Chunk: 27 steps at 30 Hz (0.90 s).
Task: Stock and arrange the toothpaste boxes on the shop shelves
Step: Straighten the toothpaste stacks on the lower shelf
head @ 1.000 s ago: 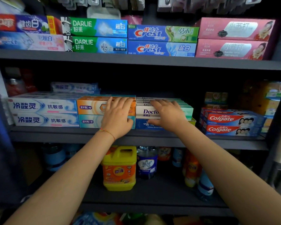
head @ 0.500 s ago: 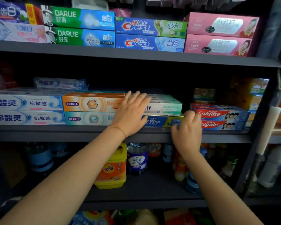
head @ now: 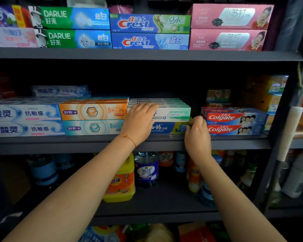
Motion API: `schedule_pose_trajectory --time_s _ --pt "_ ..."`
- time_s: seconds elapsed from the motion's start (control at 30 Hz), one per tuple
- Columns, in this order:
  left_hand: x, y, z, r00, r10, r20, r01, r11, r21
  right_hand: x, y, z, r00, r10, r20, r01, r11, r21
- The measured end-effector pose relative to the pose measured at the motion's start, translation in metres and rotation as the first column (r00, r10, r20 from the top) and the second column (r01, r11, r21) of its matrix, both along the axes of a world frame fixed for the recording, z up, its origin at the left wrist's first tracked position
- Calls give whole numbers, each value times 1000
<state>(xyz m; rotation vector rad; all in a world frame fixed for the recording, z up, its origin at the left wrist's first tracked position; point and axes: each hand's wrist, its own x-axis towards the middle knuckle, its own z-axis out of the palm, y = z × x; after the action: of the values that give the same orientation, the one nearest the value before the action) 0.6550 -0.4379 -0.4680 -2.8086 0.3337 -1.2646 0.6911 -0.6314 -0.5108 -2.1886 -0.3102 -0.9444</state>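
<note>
Head view looks down two bare forearms at a dark grey shop shelving unit. The left hand (head: pixel 139 122), a thin red string at its wrist, lies flat with fingers straight against the front of the white-and-green toothpaste boxes (head: pixel 173 111), covering the left part of their face and of the blue toothpaste box (head: pixel 166 128) beneath them; it grips nothing. The right hand (head: pixel 197 132) has its fingers curled at the right end of that blue box, thumb and fingertips pinching the box end where it meets the white-and-green stack above.

Both stacks sit on the middle shelf (head: pixel 77 143), at its front edge. Just left of them stand an orange box over a pale teal box (head: pixel 93 119), and further left two white-and-blue boxes (head: pixel 24 121), one on the other. Right of the right hand, with a narrow gap between, two red-and-blue Colgate boxes (head: pixel 234 124) are stacked; behind and beyond them are small cartons in shadow, too dim to read.

On the top shelf (head: pixel 147 55) run paired rows: green Darlie boxes (head: pixel 68 28), blue Crest boxes (head: pixel 150 32) and pink boxes (head: pixel 229 27) at the right.

Below the middle shelf, the lower shelf (head: pixel 156 212) carries a yellow detergent jug (head: pixel 121 186), a blue-labelled bottle (head: pixel 146 170) and more bottles toward the right. A dark upright post (head: pixel 276 154) frames the unit's right side.
</note>
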Motion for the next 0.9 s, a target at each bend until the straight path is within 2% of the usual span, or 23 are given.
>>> schedule_pose_trajectory --time_s 0.77,0.9 --pt "-3 -2 2 1000 3 -4 -4 999 -32 1 -2 8 996 67 -50 -64 996 58" --pt "-4 -3 2 1000 -3 3 3 999 -36 2 3 12 997 36 -67 -31 996 80"
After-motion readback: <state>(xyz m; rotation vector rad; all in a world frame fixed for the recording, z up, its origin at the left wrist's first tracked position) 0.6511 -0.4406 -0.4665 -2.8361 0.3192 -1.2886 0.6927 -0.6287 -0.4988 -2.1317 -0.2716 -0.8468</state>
